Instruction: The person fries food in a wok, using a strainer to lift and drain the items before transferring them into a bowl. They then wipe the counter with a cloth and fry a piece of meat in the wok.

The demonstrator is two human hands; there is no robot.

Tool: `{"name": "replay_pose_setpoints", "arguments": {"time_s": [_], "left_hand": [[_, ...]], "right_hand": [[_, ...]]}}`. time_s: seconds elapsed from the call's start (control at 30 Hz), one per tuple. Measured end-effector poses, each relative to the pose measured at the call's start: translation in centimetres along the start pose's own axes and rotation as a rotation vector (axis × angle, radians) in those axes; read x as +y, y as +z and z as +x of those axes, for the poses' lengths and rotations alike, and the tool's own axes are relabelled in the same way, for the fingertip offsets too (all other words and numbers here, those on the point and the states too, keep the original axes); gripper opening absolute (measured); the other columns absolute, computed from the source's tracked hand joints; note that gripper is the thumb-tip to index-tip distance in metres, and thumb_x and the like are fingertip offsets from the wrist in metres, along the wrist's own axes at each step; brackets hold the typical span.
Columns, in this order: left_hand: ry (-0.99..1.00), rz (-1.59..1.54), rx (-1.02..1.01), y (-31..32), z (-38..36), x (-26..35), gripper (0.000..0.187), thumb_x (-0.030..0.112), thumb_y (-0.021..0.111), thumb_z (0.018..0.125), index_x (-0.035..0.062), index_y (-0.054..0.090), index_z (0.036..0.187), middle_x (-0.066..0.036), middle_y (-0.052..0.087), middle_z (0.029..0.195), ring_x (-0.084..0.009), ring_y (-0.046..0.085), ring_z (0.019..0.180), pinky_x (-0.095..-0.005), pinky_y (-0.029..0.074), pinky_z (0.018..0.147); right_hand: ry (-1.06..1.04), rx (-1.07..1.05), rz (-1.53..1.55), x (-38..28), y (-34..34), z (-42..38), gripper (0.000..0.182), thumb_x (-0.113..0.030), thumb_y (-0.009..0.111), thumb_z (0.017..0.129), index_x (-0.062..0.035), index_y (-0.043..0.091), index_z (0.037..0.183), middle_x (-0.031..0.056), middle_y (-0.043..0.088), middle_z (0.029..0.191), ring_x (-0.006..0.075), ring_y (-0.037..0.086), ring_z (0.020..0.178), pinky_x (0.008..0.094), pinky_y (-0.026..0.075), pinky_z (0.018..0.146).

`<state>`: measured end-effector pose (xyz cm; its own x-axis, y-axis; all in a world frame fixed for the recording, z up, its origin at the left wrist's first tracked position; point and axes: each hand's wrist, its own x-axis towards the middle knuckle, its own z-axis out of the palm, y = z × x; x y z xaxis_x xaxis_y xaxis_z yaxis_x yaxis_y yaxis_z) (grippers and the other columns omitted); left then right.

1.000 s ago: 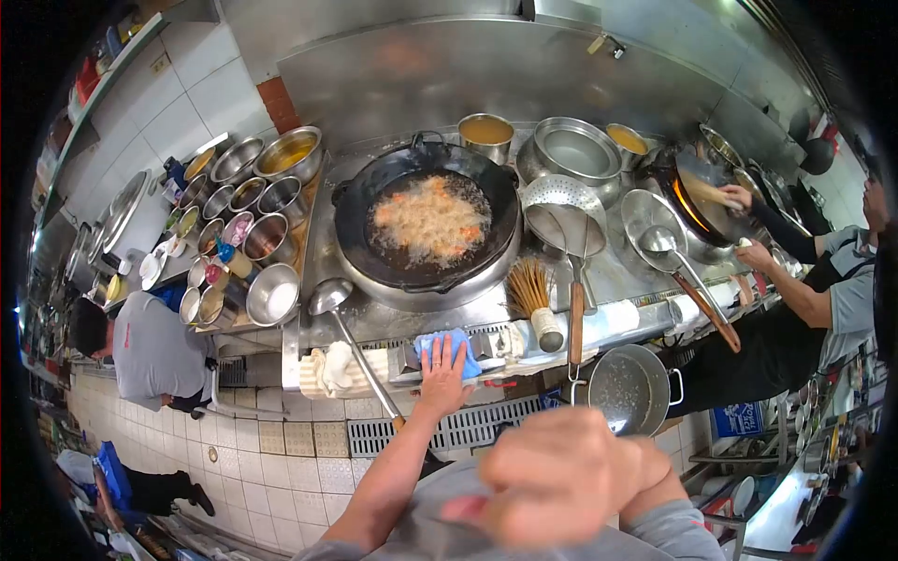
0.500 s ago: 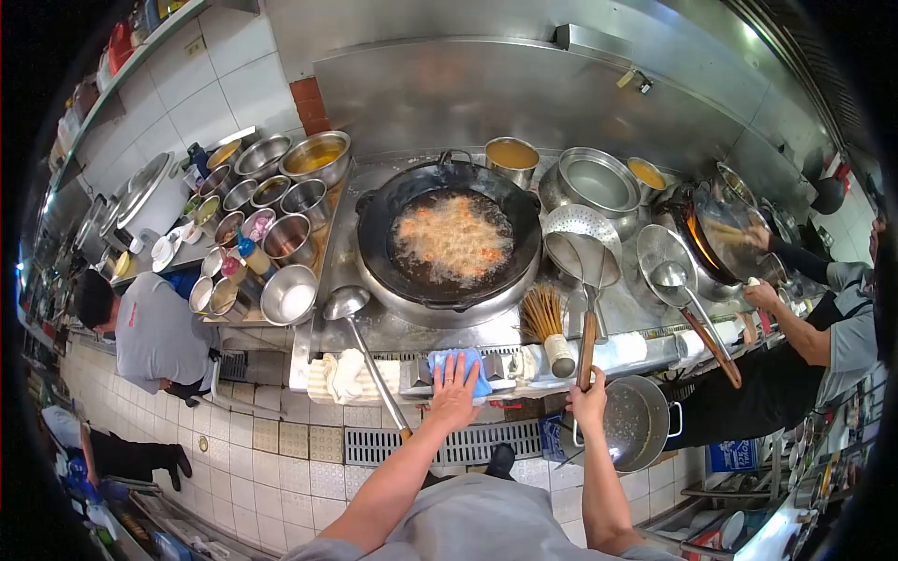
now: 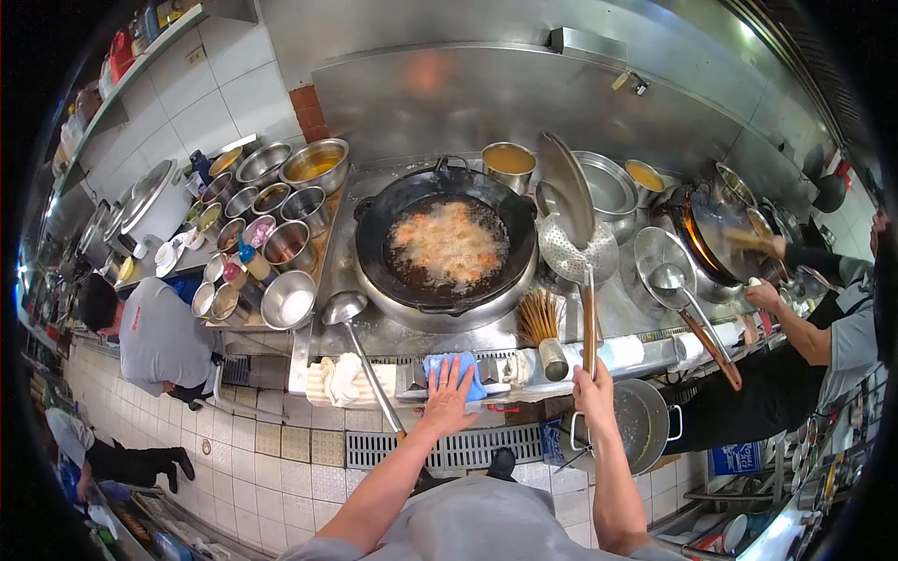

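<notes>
My left hand (image 3: 449, 400) lies flat with fingers spread on a folded blue cloth (image 3: 470, 372) at the stove's front edge. A ladle (image 3: 346, 309) rests just left of it, its handle running down beside my wrist. My right hand (image 3: 593, 397) is closed around the wooden handle of a round strainer (image 3: 567, 182), whose head is raised and seen nearly edge-on. Under it lies a perforated skimmer (image 3: 594, 257). Ahead, a black wok (image 3: 374, 234) holds bubbling oil with orange-brown food (image 3: 454, 241) frying in it.
A bamboo brush (image 3: 543, 323) stands right of the wok. Several metal bowls (image 3: 288, 297) of ingredients crowd the left. A large pot (image 3: 645, 421) sits below my right hand. At right, a co-worker's arm (image 3: 800, 327) reaches to a flaming wok (image 3: 703, 248); others stand at left.
The strainer in my right hand has tilted up from lying over the perforated skimmer to nearly edge-on. My left hand stays on the cloth. The co-worker's far hand has moved slightly.
</notes>
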<state>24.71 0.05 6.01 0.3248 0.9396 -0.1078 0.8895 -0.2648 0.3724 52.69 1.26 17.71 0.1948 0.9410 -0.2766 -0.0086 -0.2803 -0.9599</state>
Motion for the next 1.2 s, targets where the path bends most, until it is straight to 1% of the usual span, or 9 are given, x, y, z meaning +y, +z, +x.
{"name": "replay_pose_setpoints", "arguments": {"time_s": [0.17,0.33,0.47,0.5,0.8,0.93,1.0,1.03,1.2], "left_hand": [[-0.033,0.006,0.001,-0.5,0.0,0.8,0.103,0.043,0.074,0.073,0.0069,0.018,0.151,-0.025,0.006,0.156,-0.0406,0.002,0.146,-0.0554,0.002,0.115],[-0.086,-0.064,0.081,0.2,-0.2,1.5,0.095,0.043,0.071,0.075,0.008,0.024,0.149,-0.025,0.01,0.156,-0.0407,0.004,0.145,-0.0576,0.004,0.114],[-0.125,-0.146,0.29,1.5,-1.8,5.2,0.084,0.04,0.069,0.078,0.0078,0.031,0.146,-0.024,0.016,0.155,-0.0404,0.01,0.145,-0.0604,0.009,0.112],[-0.11,-0.157,0.324,1.4,-2.4,6.5,0.075,0.036,0.067,0.08,0.0069,0.038,0.143,-0.023,0.025,0.151,-0.0404,0.019,0.142,-0.0588,0.015,0.112],[-0.015,-0.355,0.133,12.9,-2.3,10.2,0.052,0.026,0.062,0.085,-0.0001,0.048,0.128,-0.024,0.045,0.136,-0.0401,0.044,0.126,-0.0484,0.036,0.103],[-0.007,-0.195,-0.049,17.4,1.4,10.0,0.068,0.033,0.061,0.085,-0.0034,0.037,0.138,-0.023,0.033,0.147,-0.0389,0.033,0.136,-0.0493,0.032,0.108],[-0.057,-0.197,-0.229,17.8,3.2,10.2,0.076,0.037,0.06,0.086,-0.0035,0.029,0.143,-0.023,0.025,0.152,-0.0378,0.025,0.14,-0.0521,0.029,0.111],[-0.078,-0.185,-0.252,18.8,3.9,9.9,0.079,0.036,0.061,0.085,-0.0025,0.026,0.145,-0.022,0.023,0.153,-0.0371,0.024,0.141,-0.054,0.027,0.111],[-0.201,-0.202,-0.368,21.1,5.1,8.7,0.085,0.039,0.061,0.085,-0.0008,0.019,0.148,-0.021,0.02,0.154,-0.0371,0.018,0.144,-0.0574,0.025,0.112]], "right_hand": [[-0.068,-0.174,0.055,-1.2,2.3,5.8,0.048,-0.011,0.054,0.093,-0.0033,0.043,0.139,0.0022,0.059,0.08,0.01,0.053,0.061,0.0251,0.044,0.053],[-0.434,-0.055,-0.323,0.0,6.0,13.9,0.056,-0.008,0.052,0.093,-0.0016,0.034,0.146,0.0162,0.059,0.122,0.0213,0.057,0.104,0.03,0.042,0.096],[-0.042,-0.223,-0.03,-3.5,7.7,14.3,0.054,-0.009,0.053,0.094,-0.0065,0.036,0.145,0.0038,0.06,0.08,0.0117,0.053,0.06,0.0257,0.045,0.053],[-0.018,-0.227,0.045,-3.9,8.0,14.4,0.055,-0.01,0.053,0.095,-0.0123,0.034,0.147,-0.0012,0.049,0.066,0.0066,0.039,0.047,0.0226,0.029,0.038],[0.231,-0.396,0.512,-7.1,5.4,15.4,0.049,-0.011,0.05,0.097,-0.0201,0.036,0.143,0.0008,0.049,0.069,0.0058,0.036,0.044,0.0191,0.021,0.035],[-0.158,-0.263,0.141,-5.5,4.9,21.3,0.061,-0.013,0.057,0.094,-0.0158,0.03,0.149,0.0086,0.057,0.075,0.0132,0.049,0.05,0.0272,0.037,0.039],[-0.681,0.154,-0.715,-5.6,4.9,24.2,0.059,-0.013,0.06,0.09,-0.0102,0.037,0.145,0.0179,0.066,0.089,0.0261,0.063,0.068,0.0366,0.051,0.063],[-0.621,0.149,-0.718,-6.2,4.4,24.9,0.059,-0.012,0.06,0.088,-0.0079,0.039,0.143,0.0233,0.066,0.104,0.0322,0.066,0.091,0.0369,0.048,0.084],[-0.873,0.008,-0.658,-6.2,0.4,24.9,0.059,-0.01,0.059,0.089,-0.0084,0.038,0.144,0.0167,0.068,0.096,0.0244,0.065,0.088,0.0327,0.049,0.078]]}}
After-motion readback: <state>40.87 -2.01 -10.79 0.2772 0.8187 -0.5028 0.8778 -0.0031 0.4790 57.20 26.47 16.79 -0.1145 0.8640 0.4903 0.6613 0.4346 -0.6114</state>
